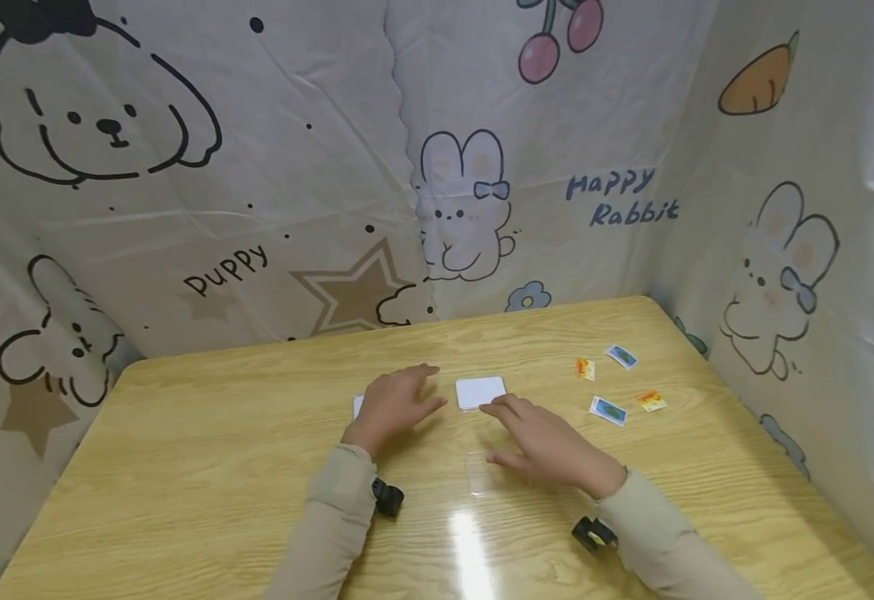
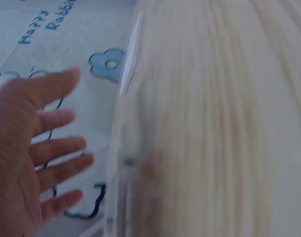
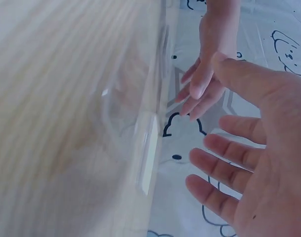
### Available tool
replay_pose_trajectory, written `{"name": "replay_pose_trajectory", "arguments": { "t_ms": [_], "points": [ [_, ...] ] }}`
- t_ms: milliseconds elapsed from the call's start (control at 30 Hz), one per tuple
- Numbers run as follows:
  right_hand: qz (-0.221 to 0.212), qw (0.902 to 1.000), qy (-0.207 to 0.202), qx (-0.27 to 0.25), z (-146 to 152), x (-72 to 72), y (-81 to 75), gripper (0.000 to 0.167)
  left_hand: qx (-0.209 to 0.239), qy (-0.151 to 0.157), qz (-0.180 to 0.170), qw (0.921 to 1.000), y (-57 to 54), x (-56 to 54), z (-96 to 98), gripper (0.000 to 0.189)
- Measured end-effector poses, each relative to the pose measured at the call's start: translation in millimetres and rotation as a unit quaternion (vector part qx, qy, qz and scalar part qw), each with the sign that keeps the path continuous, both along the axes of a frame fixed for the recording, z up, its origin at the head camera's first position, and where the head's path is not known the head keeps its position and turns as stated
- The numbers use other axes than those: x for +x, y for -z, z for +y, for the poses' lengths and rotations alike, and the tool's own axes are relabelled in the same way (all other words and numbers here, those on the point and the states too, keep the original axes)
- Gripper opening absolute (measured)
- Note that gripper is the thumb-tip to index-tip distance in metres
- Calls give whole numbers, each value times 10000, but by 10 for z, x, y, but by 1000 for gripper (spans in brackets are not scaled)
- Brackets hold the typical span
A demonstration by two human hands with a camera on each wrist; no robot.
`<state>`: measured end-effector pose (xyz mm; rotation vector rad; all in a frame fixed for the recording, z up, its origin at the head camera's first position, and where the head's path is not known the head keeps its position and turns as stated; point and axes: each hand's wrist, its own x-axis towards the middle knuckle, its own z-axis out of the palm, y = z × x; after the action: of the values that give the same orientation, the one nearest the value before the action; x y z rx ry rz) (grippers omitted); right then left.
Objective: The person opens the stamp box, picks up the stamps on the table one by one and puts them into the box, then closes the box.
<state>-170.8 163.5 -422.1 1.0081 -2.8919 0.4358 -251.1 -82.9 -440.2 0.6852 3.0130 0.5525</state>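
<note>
A white stack of cards (image 1: pixel 480 392) lies on the wooden table between the two hands. My left hand (image 1: pixel 395 404) is just left of it, fingers extended and holding nothing. Partly hidden behind that hand is another white card or stack (image 1: pixel 357 406). The fingertips of my right hand (image 1: pixel 545 437) reach the stack's near right corner in the head view. In the right wrist view its fingers are spread and its palm is bare. A clear plastic piece (image 1: pixel 477 475) lies below the right thumb, partly covered by the hand. The white stack (image 2: pixel 132 54) appears edge-on in the left wrist view.
To the right lie two blue picture cards (image 1: pixel 621 357) (image 1: pixel 607 411) and two orange-yellow ones (image 1: pixel 585 369) (image 1: pixel 651 401). A printed cloth (image 1: pixel 466 242) hangs behind and beside the wooden table (image 1: pixel 204 467). Black cameras (image 1: pixel 387 497) (image 1: pixel 595 534) sit at both wrists.
</note>
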Motion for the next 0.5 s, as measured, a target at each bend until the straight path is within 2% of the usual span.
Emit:
{"name": "replay_pose_trajectory", "arguments": {
  "t_ms": [133,200,333,500],
  "points": [
    [221,9997,-67,-120,-91,-58,-46,65,315,204,81,9993,-86,60,-242,65],
    [224,9995,-74,-207,-147,-86,-65,67,390,307,6,9988,-134,90,-350,72],
    [106,9993,-79,-355,-290,-145,-84,71,165,438,42,9989,-168,134,-546,81],
    [-94,9987,-76,-502,-472,-223,-95,75,-37,324,140,9994,-148,201,-764,86]
  ]
}}
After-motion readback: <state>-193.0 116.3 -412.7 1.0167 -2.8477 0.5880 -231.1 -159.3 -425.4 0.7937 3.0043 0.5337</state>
